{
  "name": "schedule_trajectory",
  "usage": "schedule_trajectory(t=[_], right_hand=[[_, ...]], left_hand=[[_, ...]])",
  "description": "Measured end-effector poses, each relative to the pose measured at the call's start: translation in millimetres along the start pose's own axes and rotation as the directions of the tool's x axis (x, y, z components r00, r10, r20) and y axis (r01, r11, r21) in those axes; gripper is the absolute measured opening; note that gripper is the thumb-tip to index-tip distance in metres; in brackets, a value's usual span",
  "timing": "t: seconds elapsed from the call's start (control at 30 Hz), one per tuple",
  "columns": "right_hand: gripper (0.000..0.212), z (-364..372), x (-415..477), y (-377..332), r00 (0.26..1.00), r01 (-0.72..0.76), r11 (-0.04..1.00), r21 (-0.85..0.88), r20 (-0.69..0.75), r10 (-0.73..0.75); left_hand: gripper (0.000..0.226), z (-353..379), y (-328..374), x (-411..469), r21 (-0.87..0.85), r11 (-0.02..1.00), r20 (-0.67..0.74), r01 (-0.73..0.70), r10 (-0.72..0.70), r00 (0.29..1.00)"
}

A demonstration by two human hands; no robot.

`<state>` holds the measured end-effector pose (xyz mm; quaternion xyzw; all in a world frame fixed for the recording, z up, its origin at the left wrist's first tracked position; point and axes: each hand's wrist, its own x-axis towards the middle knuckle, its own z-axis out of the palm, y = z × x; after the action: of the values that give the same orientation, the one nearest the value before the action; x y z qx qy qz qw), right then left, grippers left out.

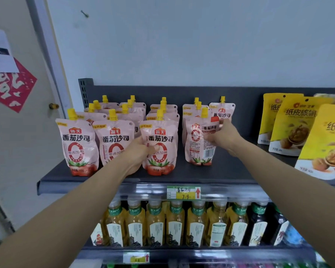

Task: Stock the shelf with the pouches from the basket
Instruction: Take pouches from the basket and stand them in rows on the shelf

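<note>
Several pink ketchup pouches with yellow spouts stand in rows on the dark top shelf (182, 173). My left hand (138, 151) grips the front pouch of the third row (161, 140), thumb across its printed face. My right hand (223, 135) holds the right edge of the front pouch of the fourth row (198, 140), which stands turned partly sideways with its barcode showing. Another pouch (221, 111) stands just behind my right hand. The basket is out of view.
Yellow walnut bags (292, 124) stand at the right end of the shelf. A price tag (184, 192) hangs on the shelf's front rail. Tea bottles (174, 223) fill the shelf below. A door with a red paper (10, 88) is at left.
</note>
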<state>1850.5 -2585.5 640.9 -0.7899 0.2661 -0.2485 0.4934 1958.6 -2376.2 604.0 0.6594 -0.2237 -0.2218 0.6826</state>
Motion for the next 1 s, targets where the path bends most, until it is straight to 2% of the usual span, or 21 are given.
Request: schedule_trajectory(t=[0.1,0.23,0.37,0.5,0.6,0.7,0.83,1.0], right_hand=[[0.049,0.6,1.8,5.9,0.998,-0.041,0.997,0.059,0.058,0.038],[0.073,6.3,5.0,3.5,0.999,-0.028,0.990,0.137,-0.024,0.032],[0.082,8.3,6.1,-7.6,0.975,-0.007,0.993,-0.121,-0.219,-0.019],[0.058,4.7,6.4,-20.9,0.988,0.037,0.951,-0.308,-0.132,-0.082],[0.059,2.1,8.3,-27.3,0.989,-0.014,0.917,-0.399,-0.143,-0.047],[0.048,5.5,7.8,-32.6,0.987,-0.009,0.847,-0.532,-0.138,-0.076],[0.038,10.8,9.7,-36.8,0.991,0.069,0.887,-0.456,-0.072,-0.115],[0.047,16.1,4.9,-36.0,0.991,0.050,0.917,-0.396,-0.096,-0.095]], left_hand=[[0.029,2.0,0.4,-1.0,0.009,1.000,-0.024,0.008,-0.008,1.000],[0.039,3.6,-0.1,-3.8,0.070,0.998,-0.062,-0.003,0.008,0.998],[0.042,5.3,-0.8,-5.8,0.189,0.982,-0.102,0.000,0.019,0.995],[0.045,9.1,4.0,-11.0,0.363,0.932,-0.187,0.003,0.070,0.980],[0.045,12.1,7.7,-16.0,0.543,0.839,-0.228,-0.020,0.170,0.959],[0.042,12.1,10.6,-20.1,0.634,0.773,-0.234,-0.025,0.223,0.946],[0.037,7.4,17.8,-24.4,0.709,0.705,-0.250,-0.032,0.293,0.923],[0.038,6.6,30.4,-41.9,0.708,0.699,-0.282,-0.101,0.411,0.867]])
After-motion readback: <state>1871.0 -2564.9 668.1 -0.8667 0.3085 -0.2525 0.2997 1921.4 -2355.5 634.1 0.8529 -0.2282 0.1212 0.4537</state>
